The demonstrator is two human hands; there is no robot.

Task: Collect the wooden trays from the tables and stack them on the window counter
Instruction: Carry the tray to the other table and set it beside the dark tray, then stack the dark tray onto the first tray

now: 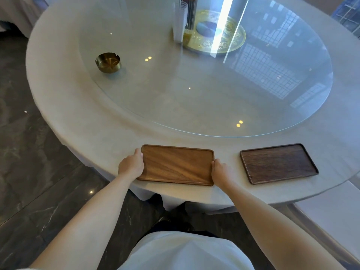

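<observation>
Our fingers hid under the lighter tray [177, 164], left hand [131, 166] and right hand [220, 171] clamping its ends; two trays lay along the table's [81, 117] near edge, the darker tray [278, 163] untouched.

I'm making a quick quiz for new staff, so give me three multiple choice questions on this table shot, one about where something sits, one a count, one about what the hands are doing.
1. Where is the darker tray relative to the lighter tray?
A. stacked on it
B. to its right, apart
C. on the glass turntable

2. How many wooden trays are on the table?
A. one
B. two
C. four

3. What are the hands doing?
A. both at the lighter tray's short ends
B. both on the ashtray
C. one on each tray

Key: 1 B, bare tablecloth lies between them. 2 B, only two show. 3 A, the left hand and right hand flank that tray.
</observation>
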